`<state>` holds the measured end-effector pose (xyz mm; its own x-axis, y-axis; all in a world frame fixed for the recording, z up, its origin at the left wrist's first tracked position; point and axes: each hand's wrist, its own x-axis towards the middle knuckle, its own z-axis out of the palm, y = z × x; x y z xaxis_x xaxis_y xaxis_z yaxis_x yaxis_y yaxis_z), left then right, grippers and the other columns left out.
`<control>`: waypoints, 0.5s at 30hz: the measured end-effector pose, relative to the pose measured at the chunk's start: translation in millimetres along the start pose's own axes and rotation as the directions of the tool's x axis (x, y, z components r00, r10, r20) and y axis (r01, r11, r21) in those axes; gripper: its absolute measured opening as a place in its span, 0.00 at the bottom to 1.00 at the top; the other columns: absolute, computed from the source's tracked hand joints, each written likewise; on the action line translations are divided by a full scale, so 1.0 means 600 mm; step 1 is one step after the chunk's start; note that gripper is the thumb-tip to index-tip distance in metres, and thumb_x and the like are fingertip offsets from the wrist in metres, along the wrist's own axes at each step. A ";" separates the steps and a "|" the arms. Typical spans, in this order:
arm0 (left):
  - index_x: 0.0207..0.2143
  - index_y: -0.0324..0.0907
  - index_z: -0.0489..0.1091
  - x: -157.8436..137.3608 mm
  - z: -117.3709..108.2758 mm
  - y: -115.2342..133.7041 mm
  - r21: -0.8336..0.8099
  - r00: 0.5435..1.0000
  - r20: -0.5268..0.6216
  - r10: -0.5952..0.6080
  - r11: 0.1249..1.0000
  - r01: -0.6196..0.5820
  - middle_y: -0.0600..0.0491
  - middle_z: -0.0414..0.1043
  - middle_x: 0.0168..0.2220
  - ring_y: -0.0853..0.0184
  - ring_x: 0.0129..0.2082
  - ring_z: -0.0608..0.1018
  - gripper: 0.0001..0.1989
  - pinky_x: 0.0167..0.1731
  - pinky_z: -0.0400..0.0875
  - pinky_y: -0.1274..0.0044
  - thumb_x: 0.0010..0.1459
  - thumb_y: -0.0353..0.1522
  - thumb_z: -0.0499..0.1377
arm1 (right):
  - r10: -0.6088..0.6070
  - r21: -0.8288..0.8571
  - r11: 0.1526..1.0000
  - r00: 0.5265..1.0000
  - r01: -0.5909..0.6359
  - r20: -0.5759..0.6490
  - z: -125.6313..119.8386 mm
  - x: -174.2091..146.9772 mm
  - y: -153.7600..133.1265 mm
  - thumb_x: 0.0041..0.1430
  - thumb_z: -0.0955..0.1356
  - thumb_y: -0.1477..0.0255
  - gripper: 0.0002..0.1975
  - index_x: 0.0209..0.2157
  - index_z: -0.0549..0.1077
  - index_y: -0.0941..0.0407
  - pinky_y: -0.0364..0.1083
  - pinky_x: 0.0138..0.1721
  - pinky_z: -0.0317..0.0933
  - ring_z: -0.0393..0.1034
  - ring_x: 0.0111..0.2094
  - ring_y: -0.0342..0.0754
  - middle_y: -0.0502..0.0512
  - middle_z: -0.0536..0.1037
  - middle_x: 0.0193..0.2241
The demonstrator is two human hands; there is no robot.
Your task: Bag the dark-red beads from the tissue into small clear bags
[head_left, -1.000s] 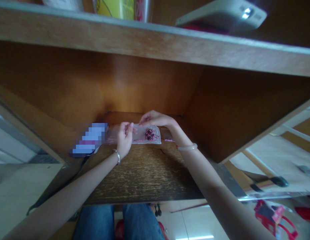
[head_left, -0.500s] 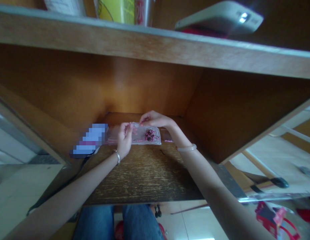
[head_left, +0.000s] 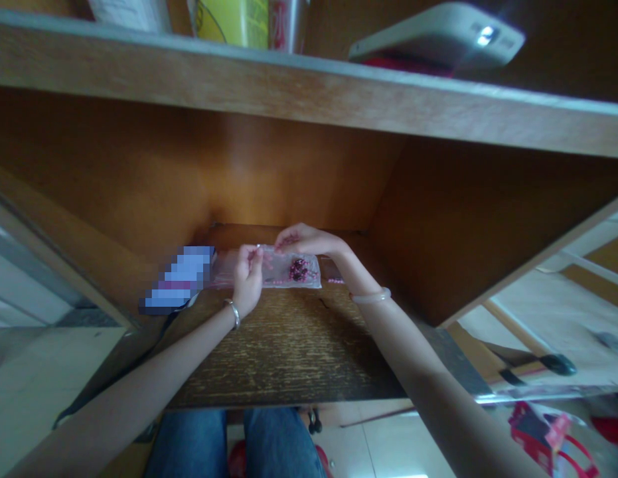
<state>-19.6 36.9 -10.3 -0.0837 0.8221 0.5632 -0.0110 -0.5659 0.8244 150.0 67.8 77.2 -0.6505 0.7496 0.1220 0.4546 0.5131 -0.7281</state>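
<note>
A clear plastic tray or bag [head_left: 279,275] lies on the dark wooden desk, with a cluster of pink and dark beads [head_left: 301,269] at its right end. Over its left part is my left hand [head_left: 247,282], thumb and fingers pinched together; a tiny light spot shows at the tips. My right hand [head_left: 309,240] is bent above the far edge, its fingertips also in a pinch close to the left one. Whatever lies between the fingers is too small to make out. A few more pink beads [head_left: 335,280] sit right of the plastic, under my right wrist.
A pixelated flat object, apparently a phone [head_left: 179,279], rests at the desk's left. Cabinet walls close in the back and sides. Overhead runs a shelf [head_left: 309,86] carrying a pale phone [head_left: 438,36] with its light on and a yellow container [head_left: 231,23]. Below is the desk's front edge [head_left: 289,403].
My right hand has shifted slightly left, bringing its fingertips nearer to my left hand. My left hand and the beads look almost the same.
</note>
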 end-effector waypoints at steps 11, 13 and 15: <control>0.30 0.43 0.63 0.002 0.002 0.012 0.036 0.998 0.006 0.063 0.997 -0.063 0.56 0.69 0.25 0.70 0.25 0.72 0.15 0.30 0.67 0.77 0.59 0.45 0.54 | 0.002 0.083 0.997 0.999 -0.006 0.050 0.004 0.004 0.012 0.50 0.69 0.69 0.10 0.34 0.74 0.60 0.41 0.33 0.58 0.66 0.31 0.41 0.51 0.75 0.29; 0.30 0.42 0.64 0.001 0.002 0.016 0.055 0.997 0.020 0.071 0.996 -0.072 0.55 0.69 0.25 0.70 0.26 0.72 0.16 0.30 0.67 0.77 0.58 0.46 0.54 | 0.000 0.115 0.993 0.997 -0.009 0.077 0.007 0.005 0.011 0.50 0.69 0.68 0.11 0.34 0.74 0.61 0.41 0.33 0.58 0.66 0.31 0.41 0.51 0.75 0.29; 0.30 0.42 0.65 -0.001 0.003 0.019 0.066 0.997 0.047 0.059 0.996 -0.063 0.54 0.70 0.27 0.69 0.28 0.73 0.16 0.31 0.67 0.77 0.58 0.45 0.55 | 0.001 0.125 0.992 0.995 -0.014 0.097 0.009 0.005 0.005 0.51 0.69 0.67 0.11 0.33 0.73 0.61 0.41 0.32 0.58 0.66 0.30 0.40 0.51 0.75 0.28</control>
<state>-17.7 30.2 -1.0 -0.0370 0.7890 0.6132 0.0599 -0.6108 0.7895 146.3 69.5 71.7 -0.7057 0.7063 0.0551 0.3839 0.4465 -0.8082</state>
